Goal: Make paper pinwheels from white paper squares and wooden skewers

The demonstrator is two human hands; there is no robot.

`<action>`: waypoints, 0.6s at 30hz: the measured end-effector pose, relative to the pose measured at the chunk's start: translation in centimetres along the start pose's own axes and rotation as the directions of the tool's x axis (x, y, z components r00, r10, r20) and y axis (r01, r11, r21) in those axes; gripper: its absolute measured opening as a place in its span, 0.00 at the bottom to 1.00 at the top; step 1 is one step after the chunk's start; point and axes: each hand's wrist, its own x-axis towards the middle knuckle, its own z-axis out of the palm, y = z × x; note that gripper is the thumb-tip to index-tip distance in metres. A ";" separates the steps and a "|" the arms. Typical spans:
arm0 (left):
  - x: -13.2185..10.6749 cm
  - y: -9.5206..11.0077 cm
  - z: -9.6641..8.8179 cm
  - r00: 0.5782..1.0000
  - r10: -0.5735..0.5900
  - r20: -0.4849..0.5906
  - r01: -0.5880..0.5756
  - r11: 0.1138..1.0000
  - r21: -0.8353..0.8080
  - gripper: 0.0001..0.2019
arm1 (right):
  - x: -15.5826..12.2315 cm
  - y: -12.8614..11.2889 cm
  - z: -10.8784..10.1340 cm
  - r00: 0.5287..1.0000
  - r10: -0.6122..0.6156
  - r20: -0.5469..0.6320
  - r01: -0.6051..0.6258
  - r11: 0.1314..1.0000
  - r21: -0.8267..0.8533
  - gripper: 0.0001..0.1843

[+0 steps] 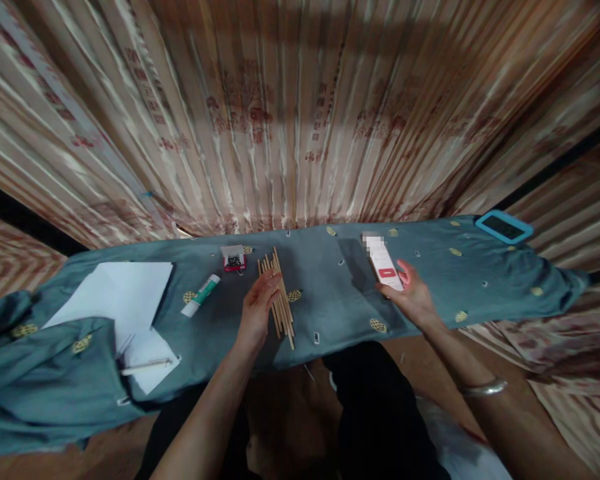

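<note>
My left hand (257,308) lies on a bundle of thin wooden sticks (281,298) in the middle of a teal cloth (330,300), its fingers curled over their left side. Further right, my right hand (414,297) grips the near end of a white box with a red label (384,263), which lies on the cloth pointing away from me. A metal bangle (485,387) sits on my right wrist.
White paper sheets (123,293) lie at the left, with a pencil-like stick (145,365) on the nearest sheet. A glue stick (201,295) and a small red box of clips (234,259) lie left of the sticks. A blue-cased phone (503,227) rests far right. Striped curtains (300,113) hang behind.
</note>
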 end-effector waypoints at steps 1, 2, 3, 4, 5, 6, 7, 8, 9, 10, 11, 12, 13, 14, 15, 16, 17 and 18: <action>0.0 0.0 -0.1 1.000 0.006 -0.003 -0.006 1.000 0.007 0.22 | 1.0 1.4 -1.4 0.998 0.042 -0.039 -0.045 0.996 -0.082 0.53; -0.1 0.0 -0.2 1.000 0.012 -0.007 -0.012 1.000 0.013 0.22 | 1.9 2.7 -2.8 0.993 0.085 -0.076 -0.096 0.984 -0.151 0.52; -0.1 0.1 -0.3 1.000 0.015 -0.009 -0.015 1.000 0.022 0.21 | 2.9 4.0 -4.0 0.984 0.132 -0.121 -0.156 0.963 -0.217 0.52; -0.2 0.1 -0.3 1.000 0.018 -0.011 -0.017 0.999 0.035 0.21 | 3.7 5.2 -5.1 0.975 0.165 -0.151 -0.201 0.941 -0.273 0.53; -0.2 0.0 -0.3 1.000 0.017 -0.011 -0.017 0.999 0.051 0.21 | 4.6 6.2 -6.0 0.963 0.201 -0.180 -0.249 0.918 -0.307 0.53; -0.2 0.0 -0.4 1.000 0.016 -0.010 -0.016 0.998 0.067 0.22 | 5.3 7.2 -6.8 0.956 0.223 -0.194 -0.277 0.903 -0.328 0.54; -0.2 0.0 -0.4 1.000 0.016 -0.011 -0.015 0.997 0.081 0.22 | 5.9 8.0 -7.5 0.949 0.239 -0.206 -0.299 0.889 -0.347 0.55; -0.1 -0.1 -0.4 1.000 0.016 -0.011 -0.015 0.996 0.093 0.22 | 6.5 8.7 -8.0 0.946 0.242 -0.216 -0.308 0.877 -0.367 0.55; -0.1 -0.1 -0.4 1.000 0.017 -0.010 -0.016 0.994 0.104 0.21 | 7.0 9.2 -8.4 0.943 0.248 -0.223 -0.319 0.865 -0.387 0.55; 0.0 -0.1 -0.5 1.000 0.022 -0.012 -0.020 0.994 0.111 0.21 | 7.4 9.7 -8.8 0.939 0.258 -0.228 -0.332 0.852 -0.405 0.55; 0.0 -0.2 -0.5 1.000 0.027 -0.013 -0.025 0.993 0.117 0.21 | 7.7 10.0 -9.1 0.936 0.266 -0.231 -0.343 0.839 -0.421 0.55; 0.1 -0.2 -0.6 0.999 0.034 -0.013 -0.032 0.992 0.126 0.21 | 8.0 10.3 -9.3 0.932 0.276 -0.234 -0.354 0.827 -0.437 0.55; 0.2 -0.2 -0.8 0.999 0.039 -0.012 -0.037 0.990 0.136 0.21 | 8.3 10.6 -9.4 0.930 0.283 -0.236 -0.363 0.816 -0.451 0.55; 0.2 -0.2 -0.9 0.999 0.044 -0.010 -0.042 0.988 0.150 0.21 | 8.5 10.8 -9.5 0.929 0.284 -0.239 -0.366 0.806 -0.465 0.55; 0.3 -0.3 -1.1 0.999 0.047 -0.008 -0.045 0.985 0.165 0.22 | 8.6 11.0 -9.7 0.929 0.277 -0.244 -0.364 0.799 -0.478 0.55; 0.4 -0.3 -1.3 0.999 0.050 -0.005 -0.048 0.982 0.183 0.22 | 8.8 11.2 -9.8 0.931 0.264 -0.251 -0.357 0.795 -0.490 0.55; 0.5 -0.4 -1.6 0.999 0.054 -0.004 -0.053 0.978 0.202 0.23 | 9.0 11.4 -9.9 0.936 0.244 -0.254 -0.343 0.795 -0.500 0.54; 0.6 -0.5 -1.8 0.998 0.060 -0.003 -0.058 0.974 0.221 0.24 | 9.2 11.7 -9.9 0.941 0.215 -0.259 -0.322 0.800 -0.506 0.54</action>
